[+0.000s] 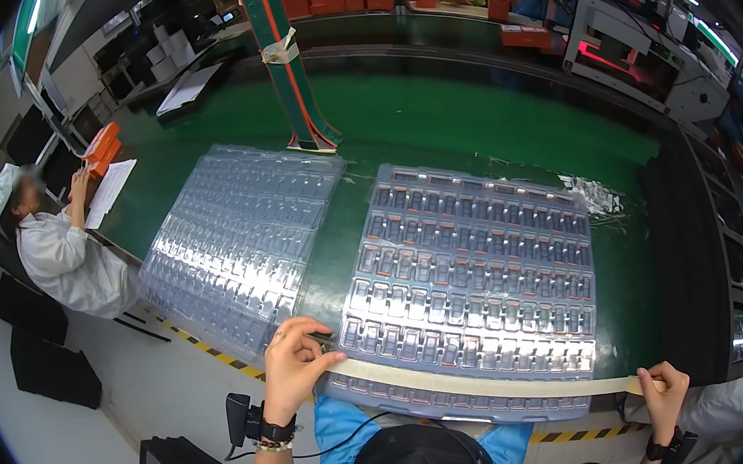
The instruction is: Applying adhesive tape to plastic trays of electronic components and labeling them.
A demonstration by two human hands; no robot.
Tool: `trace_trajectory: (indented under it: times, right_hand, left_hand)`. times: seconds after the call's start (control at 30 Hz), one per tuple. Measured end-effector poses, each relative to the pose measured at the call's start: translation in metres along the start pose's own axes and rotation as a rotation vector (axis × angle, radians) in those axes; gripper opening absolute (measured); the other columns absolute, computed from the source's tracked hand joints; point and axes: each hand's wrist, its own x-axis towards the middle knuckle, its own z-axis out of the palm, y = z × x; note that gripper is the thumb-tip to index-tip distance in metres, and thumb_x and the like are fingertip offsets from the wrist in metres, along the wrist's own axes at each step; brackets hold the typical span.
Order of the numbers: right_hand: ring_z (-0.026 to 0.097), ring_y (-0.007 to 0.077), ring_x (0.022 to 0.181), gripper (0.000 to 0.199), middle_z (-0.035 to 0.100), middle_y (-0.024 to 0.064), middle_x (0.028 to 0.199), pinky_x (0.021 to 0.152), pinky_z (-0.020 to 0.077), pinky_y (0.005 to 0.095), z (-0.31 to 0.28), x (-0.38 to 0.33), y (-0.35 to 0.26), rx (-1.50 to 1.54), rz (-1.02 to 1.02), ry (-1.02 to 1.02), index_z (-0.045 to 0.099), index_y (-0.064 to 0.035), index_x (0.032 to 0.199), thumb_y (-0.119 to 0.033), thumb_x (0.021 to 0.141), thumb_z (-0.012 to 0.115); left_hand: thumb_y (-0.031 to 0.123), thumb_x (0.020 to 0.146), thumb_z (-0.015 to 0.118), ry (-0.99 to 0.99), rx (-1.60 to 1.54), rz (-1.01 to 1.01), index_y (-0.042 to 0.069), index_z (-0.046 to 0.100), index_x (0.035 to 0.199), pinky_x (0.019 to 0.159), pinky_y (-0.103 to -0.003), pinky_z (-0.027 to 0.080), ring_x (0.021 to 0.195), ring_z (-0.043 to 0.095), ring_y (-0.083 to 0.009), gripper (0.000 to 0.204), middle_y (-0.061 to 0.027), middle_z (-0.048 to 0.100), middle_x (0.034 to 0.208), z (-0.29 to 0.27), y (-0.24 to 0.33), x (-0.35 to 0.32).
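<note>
A long strip of cream tape [473,386] is stretched between my two hands, over the near rows of a clear plastic blister tray [476,278]. My left hand [295,363] pinches the tape's left end between thumb and fingers, just past the tray's near left corner. At the other end, my right hand [665,394] grips the tape beyond the tray's right side. Rows of small dark rectangular pieces with orange edges show in the tray's pockets. Whether the strip touches the tray cannot be made out.
Left of the tray lies another clear blister tray [238,235]. A green post [286,57] rises behind it from the green table [459,105]. Black trays [696,241] stand stacked at the right. A person in white [67,248] handles an orange box [103,149] at far left.
</note>
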Motion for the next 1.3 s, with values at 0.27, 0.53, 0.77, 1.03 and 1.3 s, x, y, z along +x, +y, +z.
trace_trajectory:
  times: [0.27,0.53,0.77,1.03,1.3]
  right_hand:
    - [0.056,0.0226,0.050,0.021,0.056,0.0111,0.055,0.051,0.0392,0.0315,0.005,-0.001,0.000,-0.012,0.026,-0.075,0.060,0.0002,0.063,-0.010,0.072,0.076]
    - [0.056,0.0253,0.053,0.021,0.057,0.0114,0.057,0.052,0.0382,0.0343,0.010,-0.001,-0.006,-0.068,-0.053,-0.039,0.061,-0.0007,0.064,-0.010,0.072,0.077]
    - [0.055,0.0251,0.052,0.021,0.056,0.0121,0.057,0.051,0.0380,0.0341,0.013,0.000,-0.004,-0.047,0.020,-0.070,0.060,0.0008,0.065,-0.009,0.073,0.077]
    - [0.058,0.0266,0.055,0.020,0.059,0.0117,0.060,0.053,0.0405,0.0347,0.001,-0.017,-0.009,-0.092,-0.030,-0.015,0.061,-0.0016,0.065,-0.010,0.072,0.078]
    - [0.062,0.0195,0.053,0.015,0.064,0.0081,0.060,0.053,0.0444,0.0279,-0.018,-0.012,-0.009,0.123,0.061,-0.118,0.068,-0.0033,0.068,-0.013,0.073,0.079]
  left_hand:
    - [-0.010,0.073,0.075,0.116,-0.063,-0.002,-0.003,0.063,0.100,0.064,-0.017,0.049,0.077,0.055,-0.0043,0.030,-0.0070,0.051,0.114,0.005,-0.016,-0.005]
    - [-0.007,0.085,0.064,0.595,0.249,0.198,-0.003,0.063,0.099,0.072,-0.026,0.051,0.086,0.058,-0.0151,0.015,-0.0098,0.050,0.107,0.030,-0.036,-0.048]
    - [0.003,0.084,0.070,0.399,0.217,0.067,-0.002,0.066,0.109,0.075,-0.031,0.054,0.086,0.067,-0.0230,0.027,-0.0151,0.065,0.105,0.042,-0.006,-0.062]
    - [0.003,0.086,0.072,0.142,-0.298,-0.359,-0.006,0.066,0.103,0.068,-0.020,0.051,0.074,0.065,-0.0095,0.020,-0.0085,0.070,0.087,0.035,-0.016,-0.051]
    - [0.018,0.095,0.060,0.093,-0.330,-0.427,0.002,0.063,0.105,0.061,-0.020,0.039,0.071,0.053,-0.0061,0.019,-0.0002,0.062,0.085,0.008,-0.038,-0.072]
